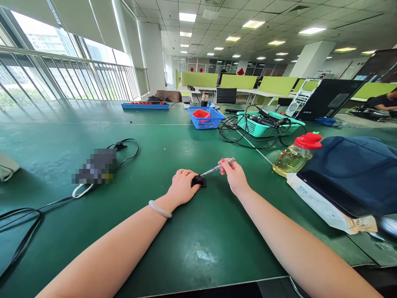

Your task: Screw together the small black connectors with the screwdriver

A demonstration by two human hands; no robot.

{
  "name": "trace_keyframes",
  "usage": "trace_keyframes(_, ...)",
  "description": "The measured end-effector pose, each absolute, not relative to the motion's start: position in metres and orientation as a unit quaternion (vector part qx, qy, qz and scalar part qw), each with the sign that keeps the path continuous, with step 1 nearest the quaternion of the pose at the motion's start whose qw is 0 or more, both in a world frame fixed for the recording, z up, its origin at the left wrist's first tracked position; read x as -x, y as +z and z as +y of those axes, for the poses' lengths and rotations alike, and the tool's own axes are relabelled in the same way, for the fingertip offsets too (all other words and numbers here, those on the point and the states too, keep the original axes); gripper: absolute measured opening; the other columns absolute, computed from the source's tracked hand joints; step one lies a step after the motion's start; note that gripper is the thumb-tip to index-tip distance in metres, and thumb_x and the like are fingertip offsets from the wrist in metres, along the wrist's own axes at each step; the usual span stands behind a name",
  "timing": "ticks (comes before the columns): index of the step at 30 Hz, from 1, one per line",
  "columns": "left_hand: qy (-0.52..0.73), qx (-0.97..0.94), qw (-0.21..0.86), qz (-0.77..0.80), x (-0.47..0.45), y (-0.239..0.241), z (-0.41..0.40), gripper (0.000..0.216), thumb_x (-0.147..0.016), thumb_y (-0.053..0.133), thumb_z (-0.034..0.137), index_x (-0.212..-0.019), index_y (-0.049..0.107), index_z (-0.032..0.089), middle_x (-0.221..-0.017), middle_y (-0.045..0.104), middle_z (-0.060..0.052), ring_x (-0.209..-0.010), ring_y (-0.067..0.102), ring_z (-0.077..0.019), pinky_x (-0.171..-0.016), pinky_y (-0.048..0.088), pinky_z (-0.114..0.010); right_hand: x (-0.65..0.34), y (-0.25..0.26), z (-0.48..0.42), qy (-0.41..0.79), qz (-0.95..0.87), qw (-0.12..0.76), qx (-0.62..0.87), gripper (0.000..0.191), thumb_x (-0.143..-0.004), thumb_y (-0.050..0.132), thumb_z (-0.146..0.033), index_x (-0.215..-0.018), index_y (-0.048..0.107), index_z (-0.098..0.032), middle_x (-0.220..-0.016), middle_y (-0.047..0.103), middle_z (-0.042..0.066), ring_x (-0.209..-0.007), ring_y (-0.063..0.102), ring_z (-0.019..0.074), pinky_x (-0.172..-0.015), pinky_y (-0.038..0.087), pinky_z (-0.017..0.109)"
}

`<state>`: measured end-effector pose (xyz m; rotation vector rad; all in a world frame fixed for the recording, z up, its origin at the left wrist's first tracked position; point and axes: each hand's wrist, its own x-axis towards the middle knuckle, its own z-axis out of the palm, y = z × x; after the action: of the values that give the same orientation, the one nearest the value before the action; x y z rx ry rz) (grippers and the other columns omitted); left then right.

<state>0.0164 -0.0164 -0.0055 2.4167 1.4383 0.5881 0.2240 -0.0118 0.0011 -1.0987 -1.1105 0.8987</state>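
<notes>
My left hand rests on the green table, its fingers closed around a small black part that lies on the tabletop. What the part is I cannot make out, since the fingers cover much of it. In my right hand is a slim screwdriver, held by its handle between thumb and fingers. Its shaft slants down to the left, and the tip meets or nearly meets the top of the black part.
At the back stand a blue basket with a red tray and a teal basket of black cables. On the right are a red-lidded bottle, a dark blue bag and a phone-like black slab. A lanyard lies left.
</notes>
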Motion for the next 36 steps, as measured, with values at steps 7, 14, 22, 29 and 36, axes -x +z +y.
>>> trace_keyframes(7,0.213,-0.828,0.13,0.502,-0.014,-0.007,-0.017,0.034,-0.083,0.06,0.035,-0.114,0.066,0.022,-0.125,0.063,-0.009,-0.126,0.045,-0.0308,-0.108,0.038,-0.05,-0.221,0.002,-0.015,0.426,-0.469,0.619,0.464,0.047,-0.071,0.068,-0.065,-0.07,0.056,-0.02,-0.058,0.049,-0.003,-0.054,0.046,0.0113,-0.055,0.045,0.029)
trace_keyframes(14,0.223,-0.826,0.127,0.502,-0.011,-0.009,-0.016,0.035,-0.082,0.062,0.036,-0.113,0.066,0.021,-0.123,0.064,-0.009,-0.125,0.046,-0.0304,-0.109,0.037,-0.05,-0.221,-0.006,-0.012,0.51,-0.423,0.602,0.446,0.045,-0.069,0.07,-0.062,-0.071,0.053,-0.021,-0.055,0.046,-0.004,-0.052,0.045,0.0119,-0.052,0.044,0.028)
trace_keyframes(22,0.22,-0.822,0.139,0.507,-0.012,-0.005,-0.019,0.034,-0.083,0.061,0.036,-0.113,0.066,0.021,-0.123,0.064,-0.009,-0.125,0.046,-0.0305,-0.109,0.038,-0.05,-0.24,0.048,-0.057,0.286,-0.581,0.537,0.541,0.044,-0.081,0.061,-0.062,-0.095,0.064,-0.021,-0.068,0.063,0.002,-0.063,0.062,0.0188,-0.063,0.05,0.035)
trace_keyframes(29,0.213,-0.82,0.147,0.51,-0.012,-0.003,-0.021,0.033,-0.083,0.062,0.035,-0.113,0.065,0.022,-0.124,0.063,-0.008,-0.126,0.045,-0.0299,-0.109,0.038,-0.05,-0.333,0.039,-0.148,-0.218,-0.435,0.446,0.751,0.03,-0.081,0.055,-0.046,-0.103,0.052,-0.027,-0.105,0.069,0.017,-0.092,0.067,0.0373,-0.073,0.049,0.052)
trace_keyframes(36,0.211,-0.822,0.142,0.51,-0.013,-0.004,-0.021,0.034,-0.084,0.061,0.035,-0.114,0.065,0.021,-0.124,0.063,-0.008,-0.126,0.044,-0.0296,-0.109,0.037,-0.049,-0.413,-0.001,-0.148,-0.212,-0.442,0.314,0.813,0.043,-0.064,0.048,-0.053,-0.081,0.019,-0.027,-0.144,0.05,0.015,-0.088,0.064,0.0422,-0.104,0.016,0.072)
